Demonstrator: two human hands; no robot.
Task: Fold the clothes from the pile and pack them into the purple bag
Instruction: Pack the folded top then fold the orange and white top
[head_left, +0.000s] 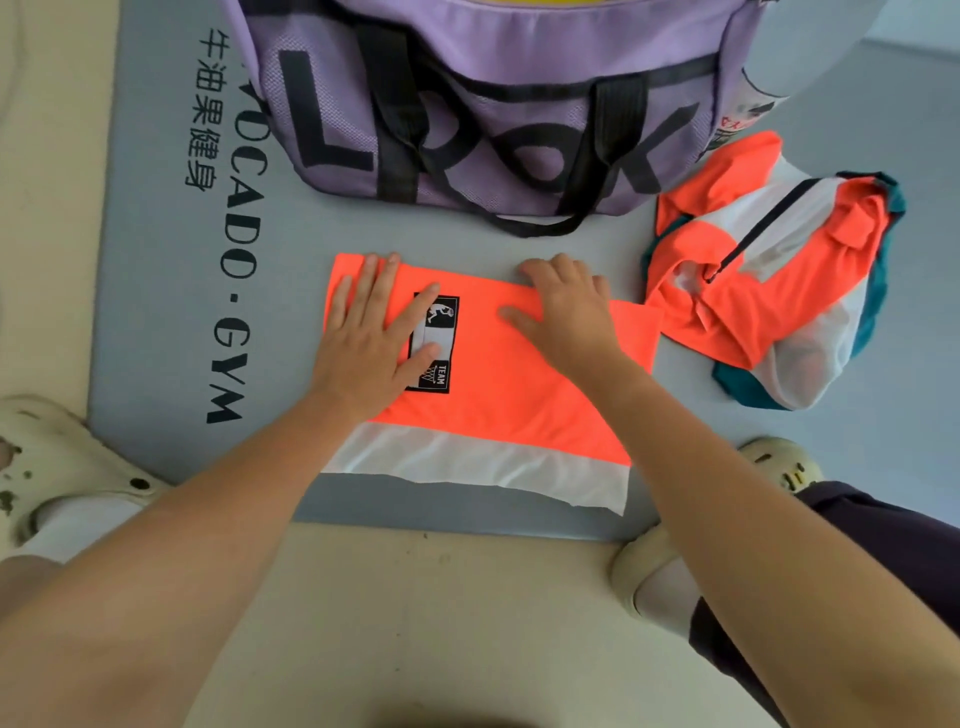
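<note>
I count one folded orange garment (498, 400) under my flat left hand (371, 338) and flat right hand (566, 306), one crumpled pile (769, 280), one purple bag (493, 98), its top cut off.

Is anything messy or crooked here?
A little. The orange shirt under both flat hands has a flap poking out on its right edge, so the fold is not square. Beside it, another orange, white and teal garment lies crumpled and unfolded near the purple bag.

Bare forearms, no sleeves; cream clogs (62, 467) (scuffed), white socks (665, 587), dark purple trousers (883, 545).
</note>
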